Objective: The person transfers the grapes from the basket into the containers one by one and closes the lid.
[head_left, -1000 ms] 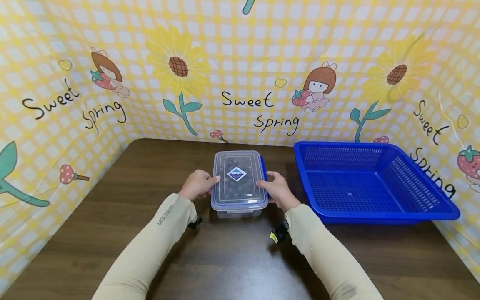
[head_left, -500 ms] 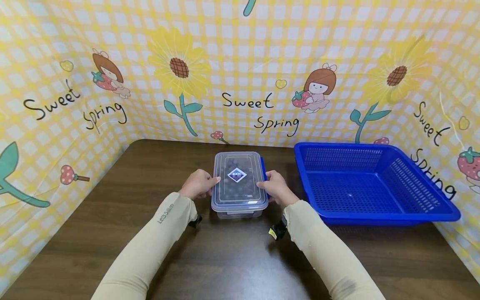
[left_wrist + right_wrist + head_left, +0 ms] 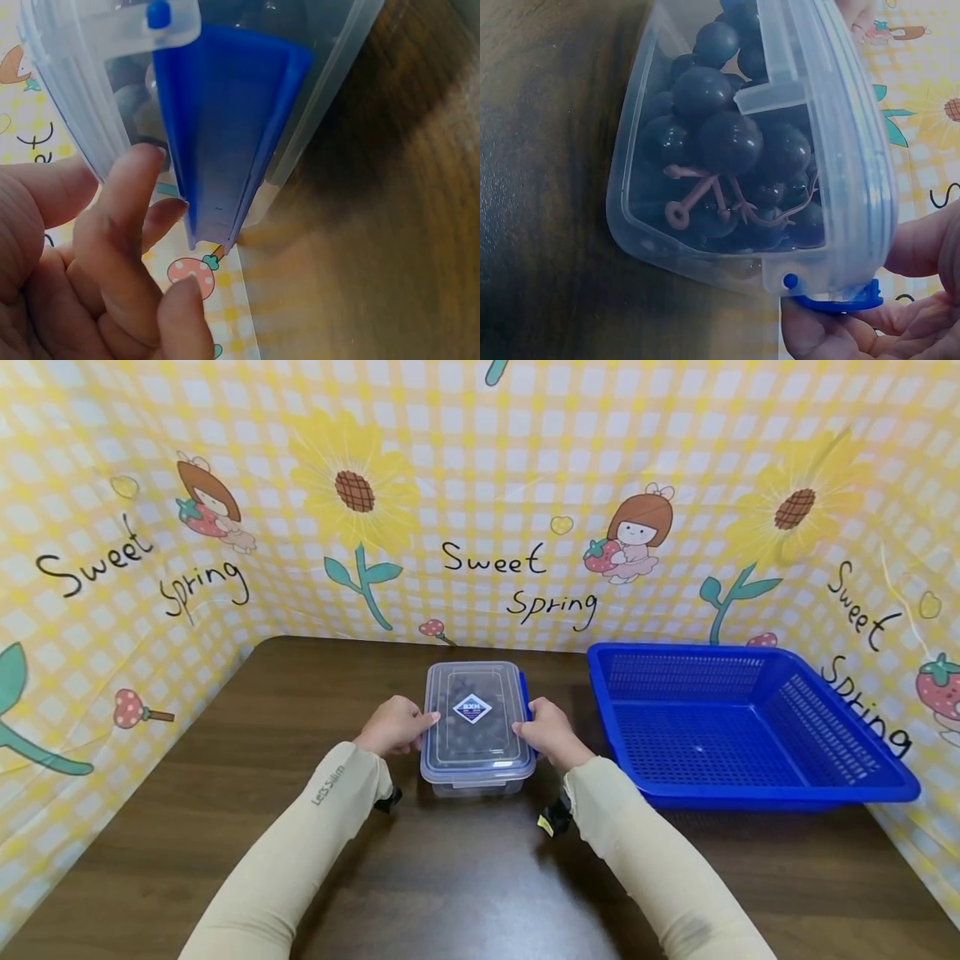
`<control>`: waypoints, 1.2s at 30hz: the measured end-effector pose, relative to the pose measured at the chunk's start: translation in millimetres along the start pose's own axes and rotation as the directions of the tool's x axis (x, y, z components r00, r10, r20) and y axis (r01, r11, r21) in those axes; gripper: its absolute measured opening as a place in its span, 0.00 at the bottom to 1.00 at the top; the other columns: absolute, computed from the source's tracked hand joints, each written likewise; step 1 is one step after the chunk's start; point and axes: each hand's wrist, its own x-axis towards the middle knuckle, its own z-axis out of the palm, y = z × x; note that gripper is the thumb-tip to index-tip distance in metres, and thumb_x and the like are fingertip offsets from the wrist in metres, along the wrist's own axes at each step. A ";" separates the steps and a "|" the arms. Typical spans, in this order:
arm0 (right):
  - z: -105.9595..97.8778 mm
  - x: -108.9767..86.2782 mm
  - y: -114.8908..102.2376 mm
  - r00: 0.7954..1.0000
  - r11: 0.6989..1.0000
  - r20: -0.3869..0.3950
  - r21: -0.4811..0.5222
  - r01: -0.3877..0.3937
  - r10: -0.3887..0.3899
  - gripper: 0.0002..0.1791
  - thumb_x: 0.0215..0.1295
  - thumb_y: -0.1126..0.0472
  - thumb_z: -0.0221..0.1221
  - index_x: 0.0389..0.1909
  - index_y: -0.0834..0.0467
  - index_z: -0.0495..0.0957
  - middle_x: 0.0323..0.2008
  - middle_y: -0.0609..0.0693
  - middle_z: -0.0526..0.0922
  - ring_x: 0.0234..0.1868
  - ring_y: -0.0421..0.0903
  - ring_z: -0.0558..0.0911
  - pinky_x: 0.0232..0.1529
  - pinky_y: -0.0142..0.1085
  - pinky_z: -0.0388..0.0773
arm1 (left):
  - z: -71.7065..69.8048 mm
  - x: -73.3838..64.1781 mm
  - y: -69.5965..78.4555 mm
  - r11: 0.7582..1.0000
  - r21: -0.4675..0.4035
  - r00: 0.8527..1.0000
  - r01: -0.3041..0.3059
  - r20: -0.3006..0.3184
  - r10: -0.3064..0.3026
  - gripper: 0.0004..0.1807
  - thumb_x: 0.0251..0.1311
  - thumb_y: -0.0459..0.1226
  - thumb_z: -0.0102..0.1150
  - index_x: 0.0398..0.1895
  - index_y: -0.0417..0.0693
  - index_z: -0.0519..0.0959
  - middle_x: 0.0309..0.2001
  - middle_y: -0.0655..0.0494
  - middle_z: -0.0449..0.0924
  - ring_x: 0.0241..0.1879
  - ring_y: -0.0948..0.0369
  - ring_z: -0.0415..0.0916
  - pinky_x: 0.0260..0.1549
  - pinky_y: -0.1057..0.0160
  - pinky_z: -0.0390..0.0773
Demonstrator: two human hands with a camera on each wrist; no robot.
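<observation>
A clear lidded food container (image 3: 480,752) stands on the table between my hands, with a diamond-shaped label on its lid. Through the wall, the right wrist view shows dark round grapes (image 3: 731,142) and pinkish stems. My left hand (image 3: 392,727) holds the left side, thumb on the lid's rim and curled fingers beside a blue latch (image 3: 225,127), which slants outward down the wall. Opposite, my right hand (image 3: 553,732) grips the right edge. Its thumb lies on the lid's rim, and its fingers press against another blue latch (image 3: 840,301).
A blue plastic basket (image 3: 697,743) with perforated walls stands to the right on the brown wooden table (image 3: 450,877). Yellow checked cloth (image 3: 480,468) with printed flowers hangs behind and at both sides.
The container stays in place, and my left hand keeps its hold. My right hand has edged slightly inward and up against the right side.
</observation>
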 end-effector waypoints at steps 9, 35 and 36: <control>0.1 -1.2 -5.3 1.000 0.993 -0.024 -0.118 0.007 -0.010 0.26 0.65 0.63 0.58 0.61 0.69 0.67 0.52 0.65 0.76 0.43 0.56 0.80 0.32 0.46 0.81 | -1.9 1.5 1.0 1.000 -0.010 1.000 -0.001 0.019 0.001 0.24 0.68 0.47 0.53 0.17 0.40 0.78 0.14 0.53 0.75 0.13 0.62 0.65 0.18 0.62 0.72; -0.9 -2.2 -5.6 1.000 0.988 0.003 -0.151 0.015 -0.015 0.26 0.67 0.62 0.57 0.61 0.69 0.65 0.52 0.65 0.75 0.44 0.55 0.79 0.34 0.44 0.81 | 8.0 20.5 -32.1 0.877 -0.424 0.961 0.224 0.244 -0.128 0.39 0.66 0.55 0.52 0.64 0.32 0.59 0.52 0.37 0.73 0.40 0.52 0.77 0.34 0.58 0.82; -0.4 -1.8 -5.2 1.000 0.988 0.002 -0.151 0.014 -0.014 0.26 0.67 0.62 0.57 0.62 0.69 0.65 0.52 0.65 0.76 0.44 0.55 0.79 0.33 0.44 0.81 | 8.6 20.7 -33.1 0.865 -0.444 0.959 0.234 0.251 -0.130 0.38 0.65 0.55 0.52 0.63 0.32 0.59 0.50 0.38 0.74 0.38 0.53 0.78 0.34 0.58 0.81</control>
